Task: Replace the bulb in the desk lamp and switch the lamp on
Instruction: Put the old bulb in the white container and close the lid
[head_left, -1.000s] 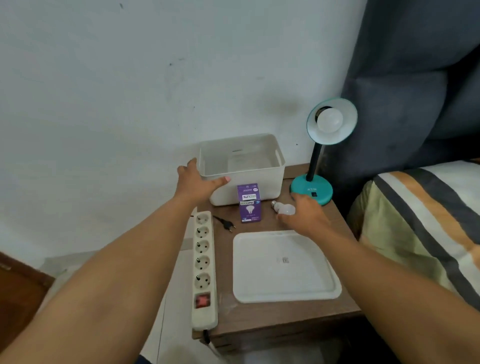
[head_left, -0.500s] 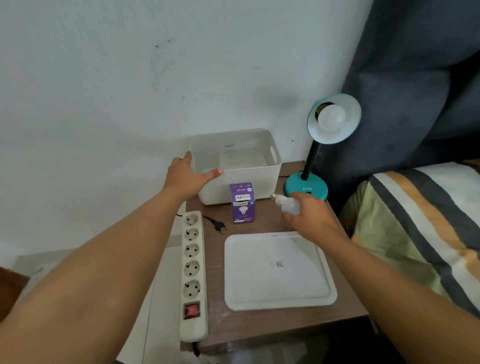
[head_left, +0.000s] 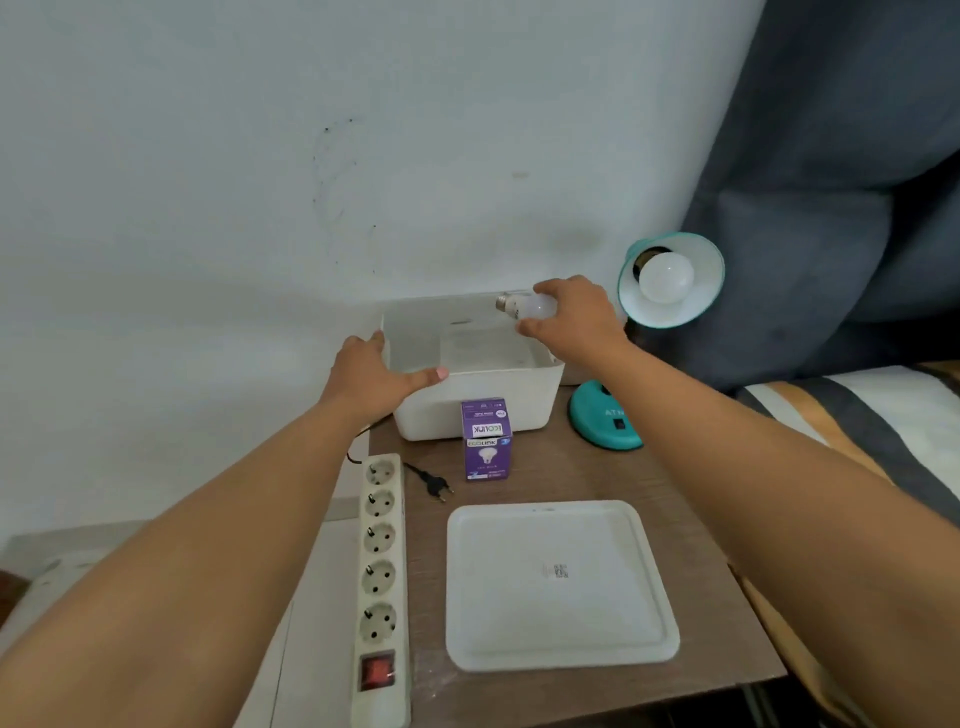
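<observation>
White and frosted, a loose bulb (head_left: 532, 305) sits pinched in the fingers of the right hand (head_left: 574, 322), screw base pointing left, held above the open white plastic bin (head_left: 519, 387). The left hand (head_left: 371, 376) lies spread on the bin's near-left rim, thumb along the front edge, gripping nothing else.

Just in front of the bin stands a purple Ecolink bulb box (head_left: 487, 440). To its right is the teal desk lamp (head_left: 670, 280), with 1 bulb (head_left: 666, 278) seated in the shade and unlit. The lamp's plug (head_left: 435, 486) lies loose on the wooden bedside table (head_left: 561, 467), beside a 5-socket power strip (head_left: 380, 566). Nearer the person lies the bin's white lid (head_left: 558, 584).

By this layout the swap looks done, with the held bulb likely the old one bound for the bin. Plugging in and switching on remain.
</observation>
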